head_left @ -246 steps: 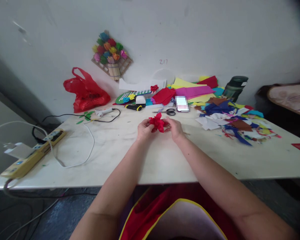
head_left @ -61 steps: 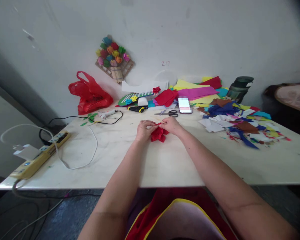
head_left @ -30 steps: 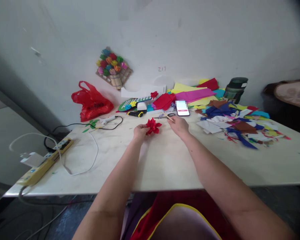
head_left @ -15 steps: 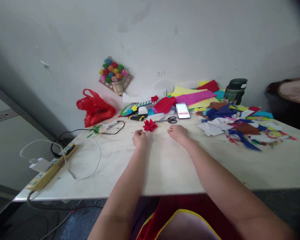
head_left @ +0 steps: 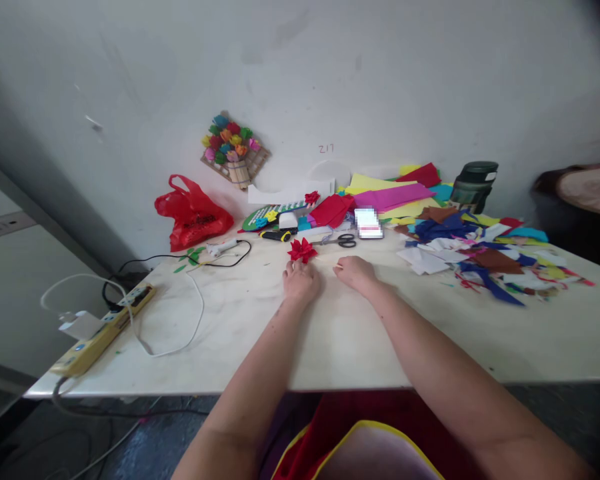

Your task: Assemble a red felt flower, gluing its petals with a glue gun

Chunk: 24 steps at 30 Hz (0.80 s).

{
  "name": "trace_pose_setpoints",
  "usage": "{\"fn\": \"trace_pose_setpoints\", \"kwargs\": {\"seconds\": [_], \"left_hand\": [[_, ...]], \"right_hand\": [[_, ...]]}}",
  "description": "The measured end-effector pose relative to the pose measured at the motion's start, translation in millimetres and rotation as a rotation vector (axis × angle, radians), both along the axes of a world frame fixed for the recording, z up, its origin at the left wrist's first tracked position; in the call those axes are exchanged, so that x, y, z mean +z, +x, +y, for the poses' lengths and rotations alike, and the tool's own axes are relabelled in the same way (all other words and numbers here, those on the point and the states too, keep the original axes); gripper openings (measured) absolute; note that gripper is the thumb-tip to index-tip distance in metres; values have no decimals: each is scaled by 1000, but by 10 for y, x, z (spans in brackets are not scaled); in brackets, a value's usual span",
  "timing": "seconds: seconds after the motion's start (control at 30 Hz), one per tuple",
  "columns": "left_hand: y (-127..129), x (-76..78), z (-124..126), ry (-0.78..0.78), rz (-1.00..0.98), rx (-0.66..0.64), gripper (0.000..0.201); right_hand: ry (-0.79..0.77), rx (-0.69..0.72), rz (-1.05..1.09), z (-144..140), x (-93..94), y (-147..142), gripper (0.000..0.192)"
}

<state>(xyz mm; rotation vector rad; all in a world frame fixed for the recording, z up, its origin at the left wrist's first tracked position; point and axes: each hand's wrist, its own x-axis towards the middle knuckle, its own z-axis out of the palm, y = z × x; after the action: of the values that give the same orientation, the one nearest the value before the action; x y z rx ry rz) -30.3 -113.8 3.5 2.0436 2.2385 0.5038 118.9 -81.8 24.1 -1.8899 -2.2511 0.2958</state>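
A red paper flower (head_left: 301, 251) with pointed petals lies on the table in front of me. My left hand (head_left: 301, 281) is palm down just below it, fingers apart and reaching to its lower petals. Whether the fingertips touch the flower I cannot make out. To the right, my right hand (head_left: 356, 272) is closed, pinching a thin pale stick (head_left: 338, 267) whose short end pokes out from the fingers. Beyond the hands lie black-handled scissors (head_left: 347, 241).
A phone (head_left: 369, 224), a yellow-black cutter (head_left: 276, 236) and coloured paper sheets (head_left: 395, 197) lie at the back. Paper scraps (head_left: 490, 257) cover the right side. On the left are a red bag (head_left: 195, 220), a white glue gun (head_left: 221, 248), a cable and a power strip (head_left: 105, 333).
My left hand has moved right and turned palm down, close below the red flower. The pale stick at my right hand now shows only a short end. The view has shifted slightly.
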Motion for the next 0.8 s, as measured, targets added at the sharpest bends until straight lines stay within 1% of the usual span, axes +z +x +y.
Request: {"fn": "trace_pose_setpoints", "kwargs": {"seconds": [0.1, 0.2, 0.3, 0.43, 0.5, 0.53, 0.6, 0.63, 0.67, 0.73, 0.8], "left_hand": [[-1, 0, 43, -17, 28, -27, 51], [13, 31, 20, 30, 58, -60, 49], [85, 95, -83, 102, 77, -142, 41], [229, 191, -242, 68, 57, -283, 39], [254, 221, -282, 166, 6, -320, 33], [240, 226, -284, 245, -47, -285, 31], [156, 211, -251, 418, -208, -150, 30], [86, 192, -216, 474, -313, -72, 32], [3, 166, -172, 497, -435, 12, 34], [-187, 102, -69, 481, -658, 176, 37], [-368, 38, 28, 454, -758, 316, 36]], "right_hand": [[13, -1, 3, -1, -6, -1, 32], [20, -17, 18, 17, 17, 32, 32], [42, -68, 71, 58, 65, 118, 33], [71, -160, 166, 118, 121, 254, 34], [71, -187, 204, 143, 134, 302, 34], [68, -196, 221, 154, 138, 322, 34], [60, -217, 251, 177, 142, 359, 33], [60, -231, 263, 191, 141, 383, 33], [64, -246, 273, 207, 139, 411, 32], [85, -278, 294, 247, 125, 486, 31], [119, -305, 325, 299, 96, 574, 31]]}}
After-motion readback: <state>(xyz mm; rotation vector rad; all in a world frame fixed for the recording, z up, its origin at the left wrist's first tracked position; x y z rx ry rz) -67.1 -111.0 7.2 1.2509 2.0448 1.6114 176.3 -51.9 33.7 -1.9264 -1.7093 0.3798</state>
